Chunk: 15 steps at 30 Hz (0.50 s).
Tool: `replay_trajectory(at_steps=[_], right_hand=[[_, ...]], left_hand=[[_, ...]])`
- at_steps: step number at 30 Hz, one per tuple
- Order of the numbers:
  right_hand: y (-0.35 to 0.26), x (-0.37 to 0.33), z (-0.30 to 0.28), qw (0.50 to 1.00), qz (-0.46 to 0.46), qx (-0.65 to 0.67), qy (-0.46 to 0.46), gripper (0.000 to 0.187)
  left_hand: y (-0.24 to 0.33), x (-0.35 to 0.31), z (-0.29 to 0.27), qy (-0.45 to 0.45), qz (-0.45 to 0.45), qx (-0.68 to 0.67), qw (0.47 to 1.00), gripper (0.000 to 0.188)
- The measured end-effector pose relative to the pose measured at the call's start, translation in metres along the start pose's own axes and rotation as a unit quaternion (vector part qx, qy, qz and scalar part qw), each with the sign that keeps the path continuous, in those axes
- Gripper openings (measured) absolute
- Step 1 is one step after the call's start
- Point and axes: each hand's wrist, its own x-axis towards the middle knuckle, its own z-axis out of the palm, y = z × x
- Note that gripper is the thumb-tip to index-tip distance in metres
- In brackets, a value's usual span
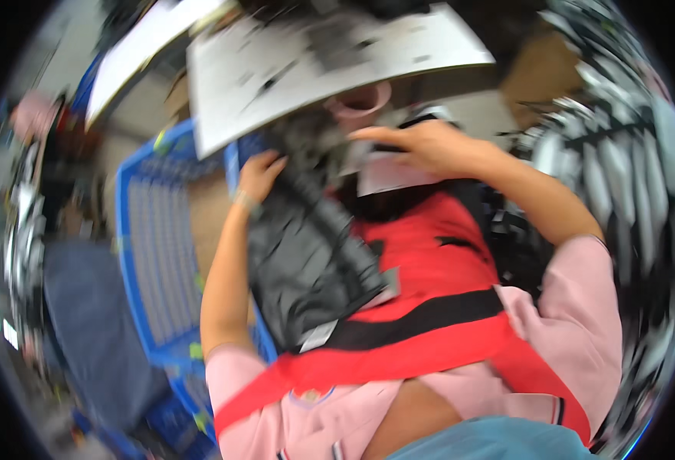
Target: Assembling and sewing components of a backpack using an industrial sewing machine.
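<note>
A dark grey quilted-looking garment [307,253] lies across my lap on the left side, with a white tag near its lower edge. At its far upper edge is my left hand [259,178], its fingers closed on the cloth. My right hand [439,147] is raised above my lap, with a finger stretched out to the left. Just beneath it is a white flat piece [387,175] with something dark beside it. Motion blurs this area, and the right hand's other fingers are partly hidden. My red apron [429,245] has a black band.
A blue plastic basket [127,230] stands at my left, beside dark blue cloth [96,330]. Ahead is a white tabletop [276,100] with small dark items, and a pink bucket [360,103] below its edge. Stacked grey-white bundles [613,161] rise at right, near brown cardboard [540,77].
</note>
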Motion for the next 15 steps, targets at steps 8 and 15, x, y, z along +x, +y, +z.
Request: replay_trajectory(at_steps=[8, 15], right_hand=[[-0.064, -0.059, -0.107, 0.975, 0.017, -0.021, 0.220, 0.068], [-0.100, -0.157, -0.271, 0.845, -0.004, -0.214, 0.490, 0.051]], left_hand=[[-0.075, -0.014, 0.071, -0.002, -0.107, 0.031, 0.994, 0.030], [-0.059, 0.011, 0.098, -0.094, -0.109, 0.124, 0.982, 0.035]])
